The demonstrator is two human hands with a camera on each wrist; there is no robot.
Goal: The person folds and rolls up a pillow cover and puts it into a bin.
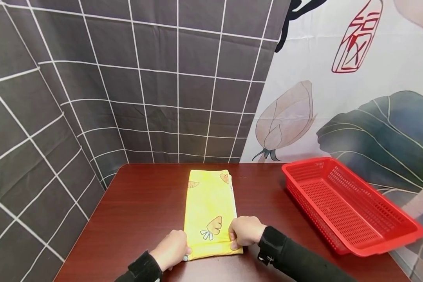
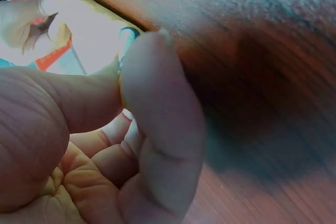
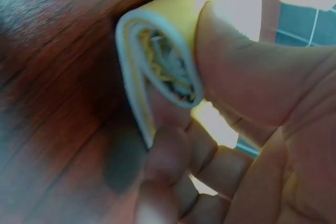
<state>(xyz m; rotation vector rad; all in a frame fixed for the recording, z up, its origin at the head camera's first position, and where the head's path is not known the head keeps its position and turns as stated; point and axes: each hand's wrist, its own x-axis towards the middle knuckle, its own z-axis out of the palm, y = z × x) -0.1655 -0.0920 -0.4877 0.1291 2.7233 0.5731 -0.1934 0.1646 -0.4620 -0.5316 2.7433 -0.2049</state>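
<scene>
A yellow cloth [image 1: 208, 203] with a carrot print lies folded into a long strip on the table, its near end turned over in a thick fold. My left hand [image 1: 172, 249] pinches the near left corner between thumb and index finger. At the near right corner, my right hand [image 1: 246, 232] grips the fold, thumb on top and fingers curled beneath. In the right wrist view the cloth's end [image 3: 163, 61] shows as a loop of several layers with a pale edge. The left wrist view shows the cloth [image 2: 97, 30] running from my left thumb and finger toward the other hand.
A red plastic basket [image 1: 384, 250] with perforated walls stands at the right side of the brown wooden table [image 1: 144, 203]. Behind the table hang a dark gridded curtain [image 1: 155, 90] and a white printed sheet [image 1: 324, 98].
</scene>
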